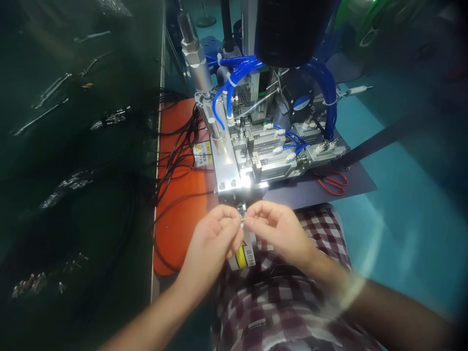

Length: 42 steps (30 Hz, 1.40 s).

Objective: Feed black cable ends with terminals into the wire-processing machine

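My left hand [215, 235] and my right hand [278, 228] meet at the front of a metal machine [226, 170]. Thumb and forefinger of each are pinched together. Between the two pinches shows a small thin metal piece [243, 219], gold-toned and too small to name more exactly; both hands appear to hold its ends. Just beyond the fingertips lies the machine's brightly lit front end. Below the hands is a label [244, 256] with a yellow mark and printed characters, partly covered by my left fingers.
Blue air tubes [237, 75] loop over the machine's cylinders. Black cables [179, 156] cross the orange base plate [186, 214]. Red-handled scissors or snips [333, 183] lie at the right on a dark plate. Small metal parts [75, 181] lie in groups on the dark surface at left.
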### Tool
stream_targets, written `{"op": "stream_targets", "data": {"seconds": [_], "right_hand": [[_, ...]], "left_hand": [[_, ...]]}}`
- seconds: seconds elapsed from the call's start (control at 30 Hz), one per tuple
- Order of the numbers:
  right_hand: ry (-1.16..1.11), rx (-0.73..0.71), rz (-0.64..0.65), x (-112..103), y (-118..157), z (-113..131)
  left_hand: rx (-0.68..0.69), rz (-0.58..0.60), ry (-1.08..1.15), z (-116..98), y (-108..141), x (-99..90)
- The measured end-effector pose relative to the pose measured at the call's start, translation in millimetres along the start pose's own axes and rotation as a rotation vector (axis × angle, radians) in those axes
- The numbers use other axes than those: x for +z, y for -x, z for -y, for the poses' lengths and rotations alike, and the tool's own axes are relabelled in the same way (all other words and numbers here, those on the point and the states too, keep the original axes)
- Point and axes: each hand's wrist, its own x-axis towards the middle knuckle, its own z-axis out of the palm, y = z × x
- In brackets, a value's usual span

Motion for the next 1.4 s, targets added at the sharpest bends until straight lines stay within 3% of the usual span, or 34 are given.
{"op": "stream_targets", "data": {"seconds": [0.5,1.2,1.4], "right_hand": [[0.005,0.001,0.041,-4,-4,0],[-0.037,0.046,0.017,1,-4,-1],[0.031,-0.111,-0.09,4,1,-8]], "left_hand": [[-0.112,0.047,0.049,0,-7,-5.2],[-0.036,0.029,-0.018,5,-3,-2.2],[-0.062,0.008,0.028,6,-3,-1.0]]}}
